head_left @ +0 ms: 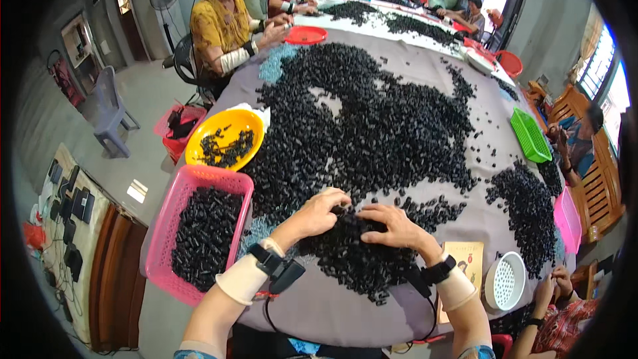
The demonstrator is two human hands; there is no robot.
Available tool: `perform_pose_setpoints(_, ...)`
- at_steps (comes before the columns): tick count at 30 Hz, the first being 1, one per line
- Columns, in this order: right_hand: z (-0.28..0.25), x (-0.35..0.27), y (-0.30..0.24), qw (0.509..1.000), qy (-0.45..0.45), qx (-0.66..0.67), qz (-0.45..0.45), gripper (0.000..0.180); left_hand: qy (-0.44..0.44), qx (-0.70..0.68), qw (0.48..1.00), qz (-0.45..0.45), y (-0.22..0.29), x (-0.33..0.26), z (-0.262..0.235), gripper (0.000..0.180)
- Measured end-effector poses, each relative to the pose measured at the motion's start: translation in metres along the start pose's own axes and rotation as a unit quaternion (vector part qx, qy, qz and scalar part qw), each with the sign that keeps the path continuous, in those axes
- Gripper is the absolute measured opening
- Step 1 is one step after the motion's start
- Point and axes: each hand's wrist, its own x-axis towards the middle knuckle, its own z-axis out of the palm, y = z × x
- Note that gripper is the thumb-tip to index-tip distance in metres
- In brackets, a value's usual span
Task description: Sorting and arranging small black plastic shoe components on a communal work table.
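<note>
A large heap of small black cylindrical plastic pieces [392, 133] spreads over the grey-clothed table. At its near end, my left hand [318, 213] and my right hand [395, 227] rest on a smaller mound of these pieces [359, 266]. My left fingers are loosely curved, pointing inward against the mound, with the tips partly hidden. The fingers of my right hand are spread over the pieces, thumb apart. Neither hand visibly grips a piece. Left of my left forearm stands a pink plastic basket [154, 252] holding many black pieces.
A yellow bowl [249, 123] with black scraps sits behind the pink basket. To my right are a booklet [473, 252] and a white strainer basket [493, 286]. A green basket [530, 134] stands farther along. Several people sit around the table; one person's hands [561, 282] are close at right.
</note>
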Motion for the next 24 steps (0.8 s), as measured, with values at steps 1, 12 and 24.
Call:
perform_pose_setpoints(1,-0.009,-0.002,-0.001,0.999,0.024,0.046,-0.006,0.051,0.053,0.059,0.997,0.024,-0.017,0.002,-0.006,0.04)
perform_pose_setpoints(12,-0.044,-0.043,0.173,0.804,0.525,-0.151,0.236,0.029,0.319,0.284,0.86,-0.277,-0.039,0.022,-0.045,0.047)
perform_pose_setpoints(24,-0.03,0.008,0.176,0.896,0.393,-0.084,0.188,0.043,0.207,0.184,0.943,-0.184,-0.069,0.072,-0.022,0.054)
